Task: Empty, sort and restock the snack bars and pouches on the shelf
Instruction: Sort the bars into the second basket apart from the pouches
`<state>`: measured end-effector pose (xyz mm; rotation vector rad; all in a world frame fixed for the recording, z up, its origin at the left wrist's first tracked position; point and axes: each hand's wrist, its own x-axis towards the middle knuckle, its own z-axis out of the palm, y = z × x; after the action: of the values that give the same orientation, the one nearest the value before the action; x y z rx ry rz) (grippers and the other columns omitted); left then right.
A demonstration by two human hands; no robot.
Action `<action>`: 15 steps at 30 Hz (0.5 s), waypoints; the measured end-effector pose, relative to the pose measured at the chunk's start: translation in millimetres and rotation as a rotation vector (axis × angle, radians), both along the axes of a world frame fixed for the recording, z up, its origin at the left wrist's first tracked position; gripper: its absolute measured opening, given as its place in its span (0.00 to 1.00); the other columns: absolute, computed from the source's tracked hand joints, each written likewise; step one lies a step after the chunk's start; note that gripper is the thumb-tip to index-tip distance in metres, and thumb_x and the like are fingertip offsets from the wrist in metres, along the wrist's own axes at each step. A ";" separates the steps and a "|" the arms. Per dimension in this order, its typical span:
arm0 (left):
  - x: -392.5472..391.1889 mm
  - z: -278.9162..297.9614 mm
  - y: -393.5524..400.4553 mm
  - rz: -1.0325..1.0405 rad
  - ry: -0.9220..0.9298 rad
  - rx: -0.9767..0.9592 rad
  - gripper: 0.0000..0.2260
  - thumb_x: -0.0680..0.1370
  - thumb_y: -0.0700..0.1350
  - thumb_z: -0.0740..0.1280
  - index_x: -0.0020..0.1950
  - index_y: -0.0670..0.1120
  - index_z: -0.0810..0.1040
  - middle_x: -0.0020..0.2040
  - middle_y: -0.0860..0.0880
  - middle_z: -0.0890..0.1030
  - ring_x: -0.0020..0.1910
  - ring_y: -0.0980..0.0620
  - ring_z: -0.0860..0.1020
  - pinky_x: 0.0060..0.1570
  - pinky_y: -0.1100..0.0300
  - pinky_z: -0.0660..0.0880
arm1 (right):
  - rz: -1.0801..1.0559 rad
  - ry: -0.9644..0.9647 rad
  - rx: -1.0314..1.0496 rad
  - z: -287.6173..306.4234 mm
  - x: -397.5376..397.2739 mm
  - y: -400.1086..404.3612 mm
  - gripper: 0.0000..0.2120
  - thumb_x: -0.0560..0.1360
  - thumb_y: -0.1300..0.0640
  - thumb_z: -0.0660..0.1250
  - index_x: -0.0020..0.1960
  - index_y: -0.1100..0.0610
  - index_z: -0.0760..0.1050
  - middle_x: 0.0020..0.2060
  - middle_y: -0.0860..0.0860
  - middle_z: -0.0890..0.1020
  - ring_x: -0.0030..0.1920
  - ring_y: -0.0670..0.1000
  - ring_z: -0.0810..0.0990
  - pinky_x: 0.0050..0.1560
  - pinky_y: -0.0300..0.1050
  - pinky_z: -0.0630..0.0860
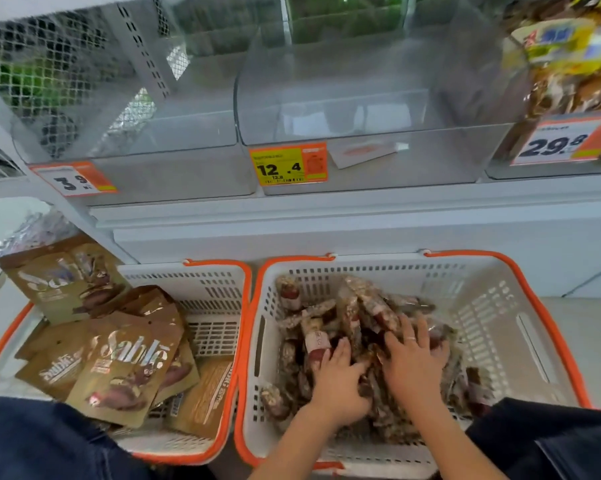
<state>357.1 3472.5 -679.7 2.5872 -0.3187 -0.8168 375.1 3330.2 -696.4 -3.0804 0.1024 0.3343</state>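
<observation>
Two baskets sat below the shelf; the one under both hands held bars, the one left of them held pouches. The left hand curled into the bars, gripping some. The right hand lay spread flat on them.

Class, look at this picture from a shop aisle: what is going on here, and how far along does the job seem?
A person is restocking a shelf. Both the left hand and the right hand are down in the right basket, on a heap of snack bars. The left basket holds brown pouches. The clear shelf bins above the 12.4 price tag look empty, so emptying and sorting seem done; refilling has not started.
</observation>
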 end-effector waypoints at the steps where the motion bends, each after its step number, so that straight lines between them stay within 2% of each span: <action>1: 1.8 3.0 4.6 -0.001 -0.023 -0.034 0.28 0.75 0.50 0.63 0.75 0.53 0.62 0.79 0.46 0.45 0.77 0.50 0.43 0.74 0.52 0.40 | -0.130 0.018 0.005 6.0 1.7 -2.5 0.20 0.68 0.48 0.73 0.60 0.46 0.77 0.74 0.55 0.64 0.75 0.64 0.54 0.64 0.74 0.58; 2: 2.0 5.8 12.6 0.003 -0.069 -0.058 0.26 0.76 0.50 0.62 0.75 0.53 0.63 0.79 0.50 0.47 0.77 0.51 0.45 0.75 0.52 0.42 | -0.238 0.015 0.030 9.9 4.1 -1.8 0.21 0.72 0.48 0.68 0.64 0.45 0.72 0.77 0.54 0.56 0.76 0.64 0.46 0.67 0.73 0.52; 3: 0.6 8.3 22.4 0.020 -0.144 -0.055 0.25 0.77 0.51 0.61 0.75 0.53 0.63 0.79 0.52 0.49 0.77 0.51 0.46 0.76 0.52 0.44 | -0.292 -0.016 0.061 13.1 5.9 2.6 0.21 0.74 0.49 0.66 0.66 0.46 0.70 0.77 0.54 0.53 0.76 0.65 0.44 0.68 0.72 0.47; 4: -3.2 9.7 33.4 0.057 -0.231 -0.025 0.25 0.78 0.50 0.61 0.75 0.53 0.63 0.78 0.52 0.51 0.77 0.51 0.47 0.76 0.52 0.46 | -0.258 -0.065 0.091 15.5 7.5 10.7 0.20 0.73 0.51 0.67 0.65 0.49 0.71 0.77 0.55 0.54 0.76 0.65 0.45 0.69 0.72 0.44; 6: -15.9 10.1 57.1 0.180 -0.346 0.087 0.26 0.79 0.49 0.59 0.76 0.51 0.58 0.78 0.50 0.53 0.77 0.51 0.48 0.76 0.53 0.48 | 0.021 -0.273 0.191 13.1 10.4 37.6 0.19 0.69 0.53 0.69 0.59 0.50 0.74 0.74 0.55 0.63 0.76 0.63 0.52 0.69 0.73 0.45; 7: -23.8 9.7 68.2 0.258 -0.330 0.151 0.27 0.80 0.50 0.59 0.77 0.50 0.55 0.78 0.49 0.53 0.77 0.50 0.48 0.76 0.53 0.48 | 0.218 -0.323 0.256 11.0 10.6 51.8 0.18 0.69 0.51 0.68 0.59 0.47 0.74 0.74 0.53 0.65 0.76 0.61 0.53 0.69 0.73 0.48; 8: -32.3 8.1 77.4 0.315 -0.272 0.204 0.29 0.80 0.50 0.59 0.78 0.48 0.51 0.78 0.47 0.52 0.77 0.48 0.49 0.76 0.54 0.48 | 0.419 -0.308 0.288 7.6 9.1 64.4 0.19 0.71 0.49 0.66 0.61 0.45 0.73 0.74 0.51 0.64 0.76 0.58 0.51 0.68 0.74 0.49; 9: -40.0 5.4 83.5 0.318 -0.208 0.248 0.31 0.80 0.51 0.59 0.78 0.47 0.49 0.78 0.46 0.51 0.77 0.47 0.50 0.76 0.54 0.49 | 0.572 -0.230 0.270 2.2 6.9 73.2 0.21 0.72 0.47 0.64 0.64 0.42 0.70 0.75 0.49 0.62 0.77 0.55 0.46 0.68 0.75 0.46; 10: -46.1 1.8 85.6 0.251 -0.162 0.305 0.32 0.79 0.52 0.59 0.78 0.46 0.48 0.78 0.45 0.52 0.77 0.47 0.51 0.76 0.54 0.48 | 0.650 -0.111 0.237 -1.7 3.5 78.3 0.23 0.73 0.46 0.63 0.68 0.41 0.66 0.77 0.48 0.57 0.76 0.54 0.40 0.68 0.74 0.38; 11: -50.7 0.3 84.2 0.148 -0.131 0.366 0.32 0.78 0.54 0.60 0.78 0.46 0.50 0.78 0.46 0.53 0.76 0.46 0.51 0.76 0.52 0.46 | 0.647 0.034 0.196 -7.9 -1.6 77.7 0.27 0.74 0.46 0.63 0.72 0.39 0.61 0.78 0.48 0.53 0.76 0.55 0.39 0.66 0.72 0.29; 12: -53.2 0.0 81.0 0.044 -0.098 0.424 0.32 0.78 0.55 0.60 0.77 0.46 0.53 0.77 0.46 0.55 0.76 0.45 0.51 0.75 0.49 0.44 | 0.591 0.127 0.165 -12.4 -7.2 73.5 0.31 0.74 0.46 0.64 0.74 0.37 0.55 0.78 0.49 0.50 0.77 0.58 0.42 0.64 0.69 0.24; 13: -53.6 1.0 77.5 -0.030 -0.063 0.476 0.30 0.77 0.55 0.61 0.76 0.46 0.59 0.76 0.45 0.58 0.76 0.43 0.52 0.75 0.45 0.43 | 0.523 0.151 0.135 -15.6 -12.7 68.1 0.34 0.74 0.46 0.64 0.74 0.36 0.52 0.78 0.49 0.51 0.77 0.60 0.48 0.62 0.68 0.22; 15: -47.7 1.8 72.3 -0.133 -0.027 0.582 0.23 0.76 0.53 0.63 0.70 0.47 0.69 0.71 0.45 0.66 0.72 0.41 0.58 0.72 0.40 0.47 | 0.372 0.156 0.098 -17.2 -18.2 54.3 0.33 0.75 0.50 0.64 0.75 0.38 0.53 0.76 0.49 0.59 0.75 0.55 0.56 0.63 0.70 0.26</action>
<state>309.4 3544.9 -678.0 3.1426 -0.2970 -1.0473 356.9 3384.5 -713.6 -2.9572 -0.4723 0.5734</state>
